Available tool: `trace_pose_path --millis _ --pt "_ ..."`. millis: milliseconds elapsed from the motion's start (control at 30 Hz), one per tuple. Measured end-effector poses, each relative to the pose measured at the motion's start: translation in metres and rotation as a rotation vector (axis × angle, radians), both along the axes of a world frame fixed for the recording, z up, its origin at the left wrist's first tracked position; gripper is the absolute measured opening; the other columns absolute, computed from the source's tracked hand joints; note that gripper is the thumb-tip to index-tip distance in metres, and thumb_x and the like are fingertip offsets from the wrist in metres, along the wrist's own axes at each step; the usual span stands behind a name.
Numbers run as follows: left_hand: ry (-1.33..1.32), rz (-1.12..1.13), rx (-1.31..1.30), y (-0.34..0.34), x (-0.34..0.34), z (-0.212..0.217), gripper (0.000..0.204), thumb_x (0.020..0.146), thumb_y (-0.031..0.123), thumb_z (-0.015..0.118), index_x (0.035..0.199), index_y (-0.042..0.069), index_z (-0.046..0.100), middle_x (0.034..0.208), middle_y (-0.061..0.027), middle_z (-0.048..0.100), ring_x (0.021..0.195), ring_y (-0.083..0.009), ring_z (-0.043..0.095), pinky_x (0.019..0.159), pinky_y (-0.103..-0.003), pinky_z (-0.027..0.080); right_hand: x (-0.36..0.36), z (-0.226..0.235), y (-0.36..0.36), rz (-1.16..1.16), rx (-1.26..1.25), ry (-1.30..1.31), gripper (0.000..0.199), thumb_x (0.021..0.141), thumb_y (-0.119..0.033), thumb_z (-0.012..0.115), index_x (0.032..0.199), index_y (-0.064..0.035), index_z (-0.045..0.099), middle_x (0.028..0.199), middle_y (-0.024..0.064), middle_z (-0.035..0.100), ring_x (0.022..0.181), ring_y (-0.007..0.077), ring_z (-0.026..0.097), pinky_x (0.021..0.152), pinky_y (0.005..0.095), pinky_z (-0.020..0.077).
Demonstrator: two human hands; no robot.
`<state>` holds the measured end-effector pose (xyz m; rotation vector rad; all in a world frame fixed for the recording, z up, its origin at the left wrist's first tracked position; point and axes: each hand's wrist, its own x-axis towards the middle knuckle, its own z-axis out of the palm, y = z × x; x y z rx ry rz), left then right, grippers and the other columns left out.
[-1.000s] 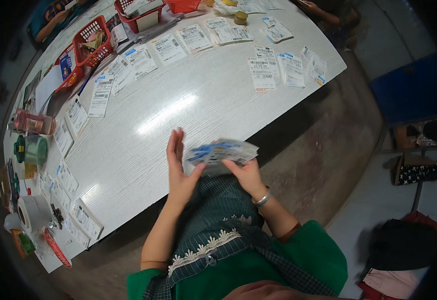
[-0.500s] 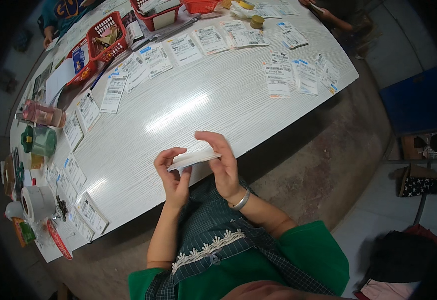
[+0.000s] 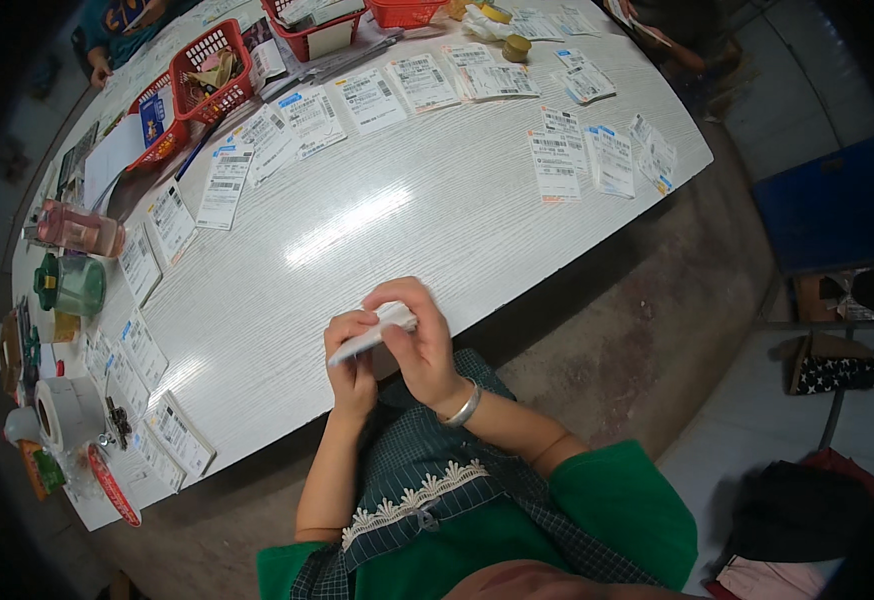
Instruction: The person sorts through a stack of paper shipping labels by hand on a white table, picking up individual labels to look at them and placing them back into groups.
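Note:
Between my hands, just above the table's near edge, is a thin stack of white paper slips point(image 3: 365, 341), seen nearly edge-on and tilted. My left hand point(image 3: 351, 378) grips its left end, with the fingers bent behind and the thumb in front. Around its right end close the fingers of my right hand point(image 3: 425, 352), a silver bangle on that wrist. What is printed on the held slips is turned out of sight. Similar stacks of shipping labels point(image 3: 369, 100) lie in an arc across the far side of the table point(image 3: 287, 310), with more stacks point(image 3: 179, 432) down its left side.
Red baskets point(image 3: 213, 80) stand at the far left. A pink bottle point(image 3: 81, 228), a green-lidded jar point(image 3: 79, 285) and a large white tape roll point(image 3: 69, 412) line the left edge. More label piles point(image 3: 609, 160) lie far right. Two people sit across the table.
My right hand has moved left and closed its fingers over the stack. The stack has shifted slightly and tilts more steeply, its right end raised. My left hand still grips it.

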<state>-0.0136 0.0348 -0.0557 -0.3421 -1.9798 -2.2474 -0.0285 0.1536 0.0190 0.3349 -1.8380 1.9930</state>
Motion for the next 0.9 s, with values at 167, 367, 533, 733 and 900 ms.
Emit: trace_pose_path --millis 167,367,533,733,900 --pt "-0.143 0.006 0.035 0.0 0.004 -0.01 0.027 0.086 -0.006 0.046 0.111 0.004 0.041 0.114 -0.0096 0.046 0.105 -0.0173 0.046 0.094 -0.031 0.036 -0.003 -0.015 -0.003 0.066 0.09 -0.09 0.021 0.091 -0.019 0.047 0.096 -0.0001 0.053 0.09 0.0081 0.056 0.085 0.016 0.055 0.078 0.028 0.0435" --pt "-0.135 -0.008 -0.182 0.002 0.004 0.002 0.028 0.08 -0.012 0.04 0.105 0.001 0.046 0.107 -0.0112 0.05 0.099 -0.0197 0.05 0.089 -0.03 0.04 0.001 -0.02 0.005 0.14 -0.001 -0.159 0.036 0.096 -0.035 0.041 0.099 -0.0007 0.053 0.093 0.008 0.056 0.088 0.0139 0.053 0.078 0.0266 0.0427" --pt "-0.102 0.018 -0.278 0.007 0.003 0.003 0.026 0.084 -0.007 0.04 0.109 -0.001 0.045 0.105 -0.014 0.052 0.098 -0.0221 0.052 0.089 -0.031 0.04 -0.002 -0.045 0.0 0.039 -0.098 -0.126 0.04 0.094 -0.041 0.048 0.094 -0.0015 0.055 0.089 0.0075 0.057 0.079 0.0133 0.054 0.069 0.0252 0.0438" --pt "-0.142 0.096 -0.367 -0.026 0.007 -0.017 0.044 0.086 0.0 0.045 0.129 -0.006 0.036 0.117 -0.0185 0.05 0.103 -0.0271 0.051 0.093 -0.033 0.039 -0.017 -0.054 0.055 -0.053 0.438 -0.146 0.048 0.091 -0.021 0.056 0.132 0.0001 0.043 0.13 0.0179 0.048 0.113 0.0282 0.051 0.097 0.0365 0.0386" --pt "-0.155 0.305 -0.302 -0.074 0.026 -0.018 0.046 0.087 -0.001 0.043 0.132 -0.004 0.033 0.126 -0.0147 0.043 0.117 -0.0233 0.042 0.103 -0.034 0.029 -0.035 -0.074 0.171 -0.592 1.212 -0.389 0.069 0.091 -0.04 0.051 0.137 0.0064 0.032 0.145 0.0237 0.029 0.136 0.0349 0.023 0.111 0.051 0.013"
